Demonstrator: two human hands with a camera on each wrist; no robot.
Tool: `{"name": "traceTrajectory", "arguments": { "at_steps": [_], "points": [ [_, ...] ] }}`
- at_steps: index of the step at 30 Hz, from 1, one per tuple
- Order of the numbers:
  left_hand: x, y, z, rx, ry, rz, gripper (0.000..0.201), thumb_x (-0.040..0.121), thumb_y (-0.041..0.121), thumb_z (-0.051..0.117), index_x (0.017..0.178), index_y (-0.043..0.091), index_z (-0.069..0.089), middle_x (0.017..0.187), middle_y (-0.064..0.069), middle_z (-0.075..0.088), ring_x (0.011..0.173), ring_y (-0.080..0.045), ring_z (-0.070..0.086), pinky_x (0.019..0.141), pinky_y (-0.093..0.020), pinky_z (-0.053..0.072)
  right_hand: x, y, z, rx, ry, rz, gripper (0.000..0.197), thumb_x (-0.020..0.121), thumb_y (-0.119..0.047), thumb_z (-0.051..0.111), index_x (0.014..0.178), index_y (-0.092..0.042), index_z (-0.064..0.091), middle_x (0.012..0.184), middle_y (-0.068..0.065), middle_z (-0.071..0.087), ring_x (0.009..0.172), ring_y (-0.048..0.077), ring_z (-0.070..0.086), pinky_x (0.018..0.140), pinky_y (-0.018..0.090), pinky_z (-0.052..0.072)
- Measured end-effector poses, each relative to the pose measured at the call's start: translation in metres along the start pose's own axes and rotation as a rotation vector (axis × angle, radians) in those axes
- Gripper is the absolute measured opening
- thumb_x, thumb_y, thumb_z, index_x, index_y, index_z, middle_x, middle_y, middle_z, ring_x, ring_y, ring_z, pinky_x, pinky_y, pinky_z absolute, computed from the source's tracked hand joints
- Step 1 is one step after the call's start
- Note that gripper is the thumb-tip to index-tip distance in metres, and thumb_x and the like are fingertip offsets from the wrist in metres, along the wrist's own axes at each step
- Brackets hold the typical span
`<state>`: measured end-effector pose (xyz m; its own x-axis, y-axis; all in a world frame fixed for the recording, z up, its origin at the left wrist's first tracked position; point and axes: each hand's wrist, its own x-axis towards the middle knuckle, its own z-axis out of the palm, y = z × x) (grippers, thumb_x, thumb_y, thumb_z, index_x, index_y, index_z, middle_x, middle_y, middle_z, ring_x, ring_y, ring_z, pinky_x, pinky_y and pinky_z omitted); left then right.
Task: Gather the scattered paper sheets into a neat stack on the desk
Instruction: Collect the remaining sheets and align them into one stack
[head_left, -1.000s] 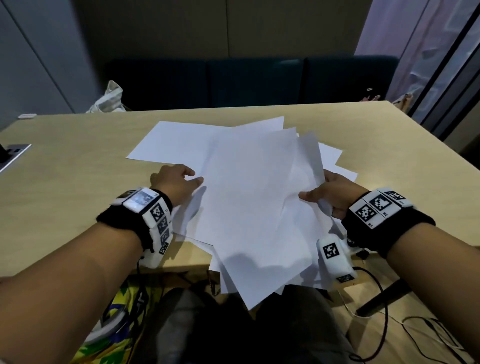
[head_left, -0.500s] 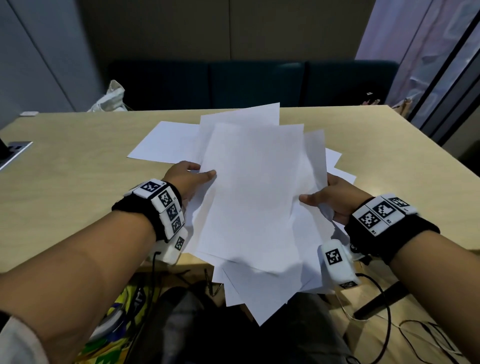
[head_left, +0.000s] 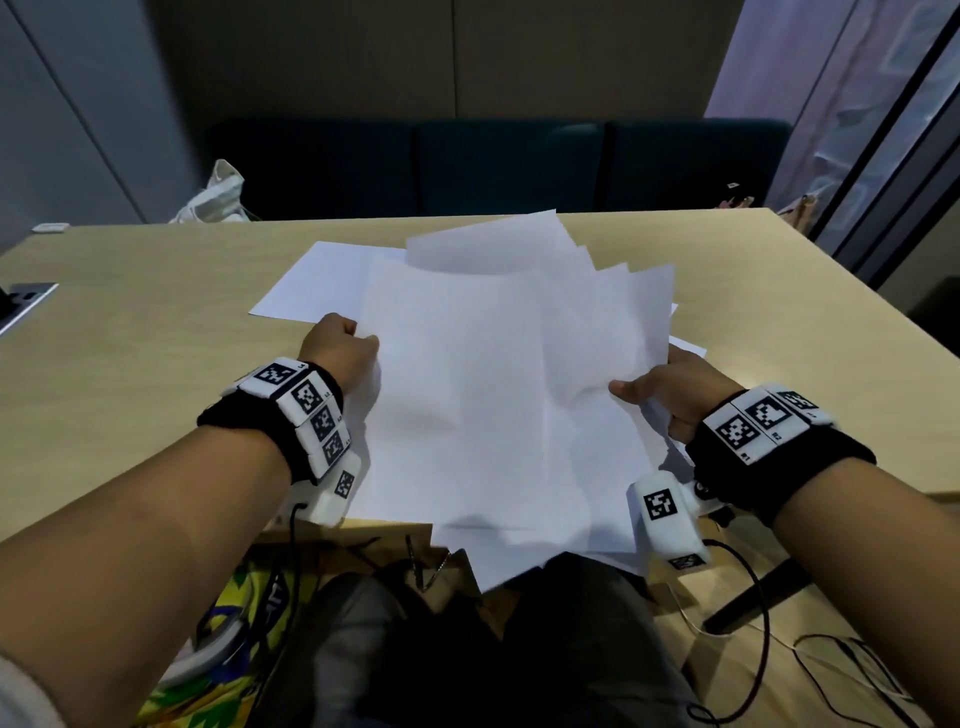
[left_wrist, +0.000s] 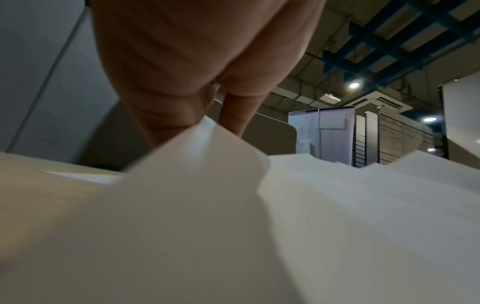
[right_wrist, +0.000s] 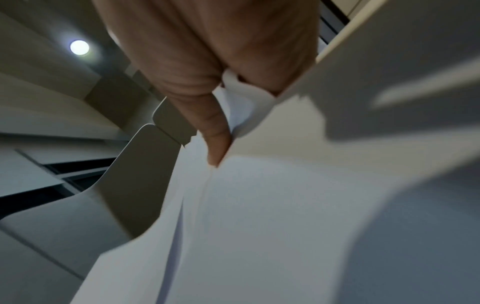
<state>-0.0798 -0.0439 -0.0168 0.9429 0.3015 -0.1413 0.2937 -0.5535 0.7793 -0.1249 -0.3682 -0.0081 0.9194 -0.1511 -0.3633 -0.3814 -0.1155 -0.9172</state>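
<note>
Bare desk (head_left: 130, 322) lies to my left and right; the near edge sits just under my wrists, and the paper sheets (head_left: 493, 395) overhang it toward my lap. My left hand (head_left: 340, 353) pinches the bundle's left edge; my right hand (head_left: 675, 389) pinches the right edge, thumb on top. Sheets white, blank, fanned and misaligned, far corners lifted and curling. 1 sheet (head_left: 322, 280) lies flat on the desk behind.

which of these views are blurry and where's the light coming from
Head view: mostly sharp and dim, wide-angle bending the desk edges. Left wrist view: paper sheets soft, too close; ceiling lights sharp. Right wrist view: smeared sheets around the right hand, one ceiling spot flaring.
</note>
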Motion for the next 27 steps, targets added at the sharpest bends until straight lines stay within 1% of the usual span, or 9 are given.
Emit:
{"name": "traceTrajectory", "arguments": {
  "at_steps": [3,5,7,11,13,15,18,22,27],
  "points": [
    [-0.005,-0.009,-0.008,0.064,-0.097,-0.101,0.010,0.084,0.008,0.053,0.080,0.005,0.061,0.079,-0.014,0.059,0.073,-0.026,0.054,0.070,-0.029,0.038,0.004,0.006,0.000,0.045,0.028,0.035,0.042,0.081,0.006,0.067,0.121,-0.004,0.058,0.107,0.019,0.068,0.089,0.033,0.070,0.082,0.042,0.057],
    [-0.011,-0.017,-0.008,0.153,-0.198,-0.143,0.011,0.088,0.008,0.057,0.089,-0.002,0.061,0.095,-0.019,0.062,0.083,-0.027,0.056,0.067,-0.029,0.041,0.012,0.015,-0.001,0.031,0.053,0.100,0.053,0.072,-0.009,0.074,0.122,-0.004,0.058,0.108,0.018,0.067,0.094,0.041,0.065,0.098,0.062,0.045],
    [-0.017,-0.024,-0.007,0.177,-0.270,-0.169,0.030,0.084,0.019,0.066,0.103,-0.004,0.061,0.106,-0.016,0.066,0.093,-0.029,0.061,0.074,-0.031,0.048,0.018,0.024,0.000,0.027,0.059,0.148,0.038,0.077,-0.014,0.068,0.112,-0.002,0.060,0.102,0.016,0.061,0.086,0.033,0.059,0.103,0.058,0.043],
    [-0.030,-0.022,0.004,0.106,-0.292,-0.150,0.053,0.069,0.026,0.076,0.115,0.004,0.061,0.115,-0.016,0.069,0.108,-0.034,0.066,0.089,-0.034,0.051,0.014,0.027,0.009,-0.049,0.027,0.217,0.025,0.083,-0.015,0.063,0.106,-0.006,0.059,0.095,0.017,0.058,0.093,0.034,0.058,0.099,0.061,0.045],
    [-0.034,-0.017,0.009,0.123,-0.284,-0.134,0.078,0.064,0.030,0.078,0.134,0.009,0.048,0.133,-0.013,0.059,0.119,-0.031,0.059,0.102,-0.040,0.047,0.011,0.026,0.011,-0.059,0.001,0.250,0.027,0.077,-0.015,0.065,0.101,-0.004,0.057,0.087,0.021,0.052,0.086,0.039,0.053,0.090,0.073,0.043],
    [-0.033,-0.014,0.013,0.121,-0.224,-0.165,0.089,0.073,0.026,0.078,0.147,0.013,0.029,0.148,-0.011,0.042,0.125,-0.031,0.052,0.103,-0.042,0.047,0.002,0.021,0.015,-0.078,-0.006,0.271,0.024,0.077,-0.018,0.067,0.095,-0.005,0.057,0.085,0.021,0.052,0.080,0.036,0.053,0.083,0.068,0.049],
    [-0.032,-0.009,0.014,0.063,-0.151,-0.252,0.091,0.076,0.023,0.076,0.150,0.015,0.022,0.151,-0.010,0.032,0.118,-0.034,0.055,0.081,-0.040,0.056,0.001,0.020,0.015,-0.041,0.052,0.180,0.016,0.096,-0.021,0.053,0.082,-0.012,0.055,0.085,0.013,0.059,0.082,0.031,0.059,0.081,0.045,0.053],
    [-0.030,-0.004,0.016,0.013,-0.205,-0.293,0.093,0.078,0.023,0.075,0.150,0.012,0.018,0.145,-0.007,0.038,0.092,-0.032,0.059,0.078,-0.045,0.055,0.009,0.027,0.012,-0.150,0.116,0.061,0.016,0.091,-0.008,0.047,0.075,-0.009,0.049,0.080,0.016,0.054,0.075,0.027,0.053,0.074,0.040,0.044],
    [-0.031,-0.001,0.019,-0.131,-0.270,-0.297,0.085,0.079,0.018,0.075,0.149,0.021,0.026,0.155,-0.019,0.033,0.075,-0.027,0.058,0.085,-0.042,0.054,0.009,0.032,0.024,-0.192,0.033,0.067,0.032,0.086,-0.017,0.062,0.115,-0.002,0.059,0.110,0.029,0.066,0.099,0.047,0.065,0.091,0.060,0.051]
  ]
}}
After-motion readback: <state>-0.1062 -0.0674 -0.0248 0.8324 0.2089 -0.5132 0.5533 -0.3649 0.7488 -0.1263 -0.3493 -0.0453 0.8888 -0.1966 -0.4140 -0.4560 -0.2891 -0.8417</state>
